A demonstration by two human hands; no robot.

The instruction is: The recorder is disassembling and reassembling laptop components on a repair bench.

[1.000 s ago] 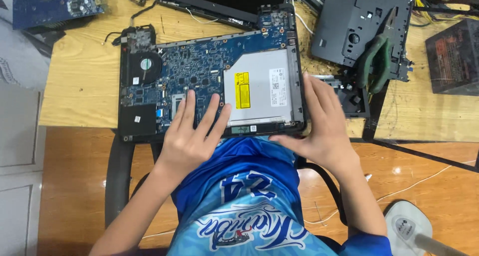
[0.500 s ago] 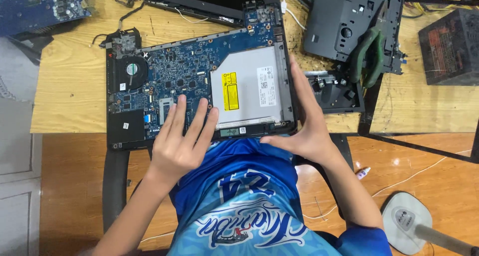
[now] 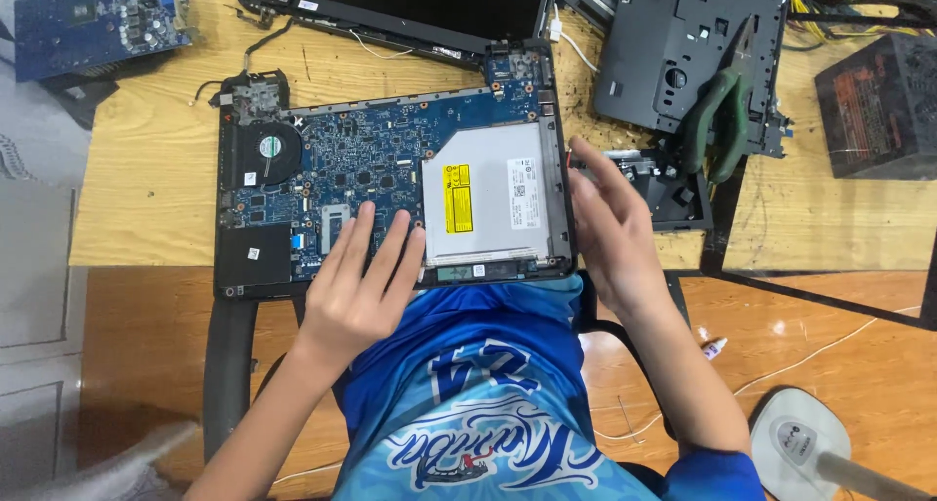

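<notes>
Item in hand: opened laptop base (image 3: 390, 184), blue circuit board exposed, lying at the near edge of the wooden table (image 3: 146, 208), just in front of the person's torso.
Left hand (image 3: 356, 291): flat, fingers spread, pressed on the board's near middle.
Right hand (image 3: 610, 233): open, fingers together and extended, set against the base's right edge beside the silver optical drive (image 3: 493, 203); grips nothing.
Board fittings: round cooling fan (image 3: 268, 150) far left; black panel (image 3: 252, 255) near left.
Far side: detached black screen lid (image 3: 410, 3), its top cut off by the frame.
Right of base: black plastic chassis shell (image 3: 683, 42) with green-handled pliers (image 3: 720, 120) lying on it; dark power-supply box (image 3: 878, 106) at far right.
Far left corner: blue expansion card (image 3: 98, 18), partly cut off.
Hidden: near rim of the base partly covered by the left hand and the blue jersey (image 3: 478, 403).
Surface: pale wood-grain tabletop, dusty and littered near the shell.
Floor: reddish-brown boards; white fan base (image 3: 810, 442) at near right, thin white cable trailing by it.
</notes>
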